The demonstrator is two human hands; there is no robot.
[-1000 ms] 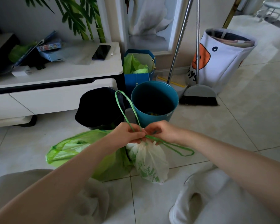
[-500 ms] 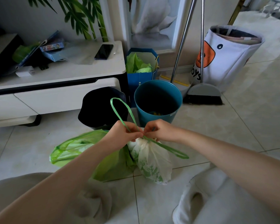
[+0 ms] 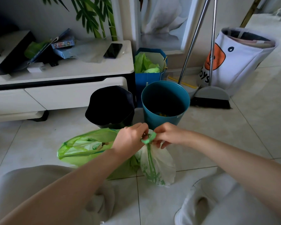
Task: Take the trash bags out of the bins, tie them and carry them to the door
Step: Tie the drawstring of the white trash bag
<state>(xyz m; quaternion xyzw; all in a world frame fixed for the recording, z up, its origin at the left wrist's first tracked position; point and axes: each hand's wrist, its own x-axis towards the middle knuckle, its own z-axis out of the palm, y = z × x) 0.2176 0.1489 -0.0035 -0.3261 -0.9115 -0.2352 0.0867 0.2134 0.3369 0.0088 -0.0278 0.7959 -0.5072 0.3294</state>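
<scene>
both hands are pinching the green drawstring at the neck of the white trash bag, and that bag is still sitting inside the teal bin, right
Not quite. Left hand and right hand do pinch the green drawstring at the neck of the white plastic trash bag, but the head view shows that bag out on the tiled floor, in front of the round teal bin, not inside it.

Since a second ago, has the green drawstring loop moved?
Yes. The green drawstring, which arched up beside the blue bin's rim, is now bunched low between the hands, below the bin.
</scene>
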